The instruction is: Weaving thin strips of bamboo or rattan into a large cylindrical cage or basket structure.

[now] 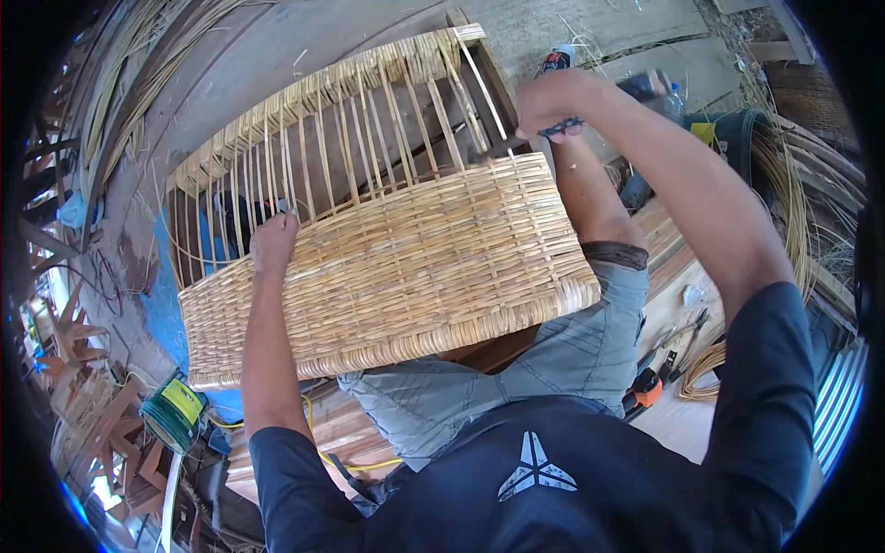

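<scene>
A curved rattan panel (415,258) lies across my lap, its near part closely woven. Bare upright canes (355,147) run from the weave to the wrapped far rail (304,92). At the left, my left hand (274,241) is closed at the upper edge of the weave; whether its fingers also pinch a single strand is hidden. Above the right end, my right hand (558,103) is wrapped round a long dark hand tool with a speckled blue handle (564,126). The tool's dark end reaches down to the weave's far edge. Blur hides its exact kind.
A green tub (175,412) stands at left. Coiled canes (784,194) and a dark bucket (735,138) are at right. Near my right thigh lie an orange-and-black tool (647,387) and a small cane coil (705,371). A bottle (556,61) stands beyond my right hand.
</scene>
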`<state>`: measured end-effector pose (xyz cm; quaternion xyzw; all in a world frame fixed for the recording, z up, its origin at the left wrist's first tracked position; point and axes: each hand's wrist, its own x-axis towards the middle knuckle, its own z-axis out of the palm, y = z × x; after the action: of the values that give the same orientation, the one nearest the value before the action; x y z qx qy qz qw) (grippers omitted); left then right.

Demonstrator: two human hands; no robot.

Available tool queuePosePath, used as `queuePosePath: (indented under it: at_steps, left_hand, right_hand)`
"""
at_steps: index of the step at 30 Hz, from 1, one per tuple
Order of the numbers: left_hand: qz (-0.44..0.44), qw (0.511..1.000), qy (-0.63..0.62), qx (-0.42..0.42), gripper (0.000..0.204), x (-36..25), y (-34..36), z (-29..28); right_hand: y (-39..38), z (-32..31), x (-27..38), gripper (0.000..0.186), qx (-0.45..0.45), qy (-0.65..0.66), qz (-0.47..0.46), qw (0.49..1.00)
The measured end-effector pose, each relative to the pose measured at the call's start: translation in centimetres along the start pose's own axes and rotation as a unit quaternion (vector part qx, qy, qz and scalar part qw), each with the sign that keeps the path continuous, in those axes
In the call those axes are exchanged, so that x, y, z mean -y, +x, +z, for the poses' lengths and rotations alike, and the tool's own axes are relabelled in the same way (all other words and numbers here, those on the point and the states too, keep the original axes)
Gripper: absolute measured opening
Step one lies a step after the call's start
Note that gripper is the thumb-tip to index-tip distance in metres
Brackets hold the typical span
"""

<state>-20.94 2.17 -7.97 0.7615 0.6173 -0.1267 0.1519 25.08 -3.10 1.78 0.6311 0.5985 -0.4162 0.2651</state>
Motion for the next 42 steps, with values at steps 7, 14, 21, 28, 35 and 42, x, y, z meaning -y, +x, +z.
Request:
queuePosePath:
  at_steps: [7,14,21,28,35,42]
  left_hand:
    - [0.020,1.000,-0.014,0.017,0.047,0.5,0.5,-0.2]
    - [0.031,0.999,0.028,0.025,0.046,-0.1,0.3,-0.8]
    - [0.042,0.998,0.037,0.013,0.046,-0.4,0.2,-1.2]
    - [0.098,0.993,0.067,0.000,0.048,0.2,0.4,-1.1]
    - [0.115,0.991,0.066,-0.019,0.046,0.4,0.4,-0.8]
    - [0.157,0.983,0.083,-0.055,0.046,0.2,0.2,-0.9]
  right_hand:
    - [-1.3,-1.2,1.1,0.028,0.052,-0.037,0.006,0.998]
    - [-0.2,-1.7,2.4,0.031,-0.090,0.114,0.040,0.989]
    - [1.8,-0.1,5.7,0.024,-0.032,0.085,0.028,0.995]
    - [1.8,-1.5,9.0,0.031,-0.033,-0.009,-0.068,0.997]
    - [2.2,-0.7,11.6,0.032,-0.020,0.095,-0.068,0.993]
    - [2.0,1.2,12.4,0.033,0.003,0.125,-0.062,0.990]
